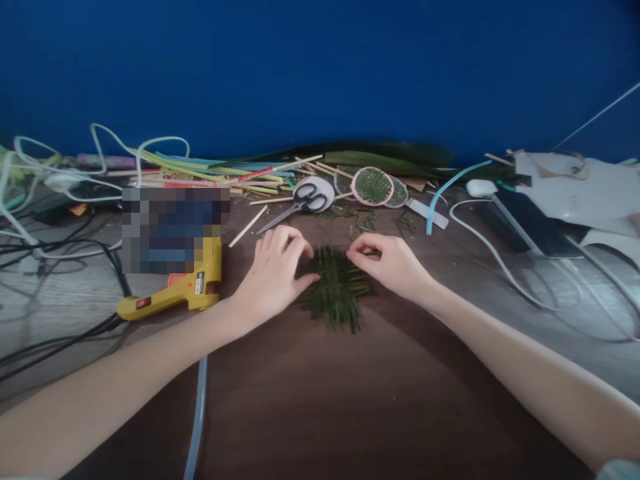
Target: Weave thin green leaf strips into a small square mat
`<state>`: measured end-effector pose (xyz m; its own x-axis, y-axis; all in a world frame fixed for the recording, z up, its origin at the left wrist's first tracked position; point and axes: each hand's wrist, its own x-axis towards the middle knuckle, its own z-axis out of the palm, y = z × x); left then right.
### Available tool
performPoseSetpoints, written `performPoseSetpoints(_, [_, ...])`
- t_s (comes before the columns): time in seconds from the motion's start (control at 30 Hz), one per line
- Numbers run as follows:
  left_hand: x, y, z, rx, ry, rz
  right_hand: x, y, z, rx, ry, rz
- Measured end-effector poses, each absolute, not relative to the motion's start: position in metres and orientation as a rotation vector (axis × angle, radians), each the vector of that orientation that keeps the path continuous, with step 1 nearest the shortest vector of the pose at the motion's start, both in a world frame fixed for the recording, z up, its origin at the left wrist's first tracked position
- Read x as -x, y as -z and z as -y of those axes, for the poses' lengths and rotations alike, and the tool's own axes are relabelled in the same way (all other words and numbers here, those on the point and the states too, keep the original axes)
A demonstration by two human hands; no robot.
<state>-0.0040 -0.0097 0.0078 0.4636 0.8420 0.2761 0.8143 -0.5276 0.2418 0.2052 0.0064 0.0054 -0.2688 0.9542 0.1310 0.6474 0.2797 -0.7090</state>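
Note:
A small mat of woven green leaf strips (333, 287) lies on the brown tabletop between my hands, its strips crossing each other with loose ends along the edges. My left hand (275, 270) rests at the mat's left side, thumb and forefinger apart, the thumb tip touching its edge. At the upper right edge my right hand (383, 260) pinches with thumb and forefinger at the end of a leaf strip. The fingertips partly cover that strip. Beyond the left hand lie black-handled scissors (310, 198), blades pointing toward it.
A yellow glue gun (197, 283) with a black cord lies left of my left forearm. Behind the mat are round trimmed pieces (373, 186), leaf scraps, thin sticks (250, 227) and long green leaves (400, 157). A phone (535, 223) and white cables (493, 257) are at the right.

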Motion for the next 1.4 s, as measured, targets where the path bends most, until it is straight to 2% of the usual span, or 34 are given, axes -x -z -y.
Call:
performPoseSetpoints(0.3, [0.0061, -0.0023, 0.0042, -2.571, -0.587, -1.341, -0.204, -0.0131, -0.0092, 1.476, -0.849, 1.948])
performPoseSetpoints(0.5, [0.0066, -0.0011, 0.0048, -2.542, -0.642, -1.336, -0.2025, -0.0089, -0.0133, 1.474, -0.714, 1.981])
performPoseSetpoints(0.83, [0.0063, 0.0012, 0.0047, -2.528, -0.691, -1.334, -0.2028, -0.0061, -0.0139, 1.541, -0.739, 1.981])
performPoseSetpoints(1.4, [0.0075, -0.0029, 0.0075, -2.923, -0.563, -1.266, -0.2093, -0.0073, -0.0139, 1.4, -0.752, 2.085])
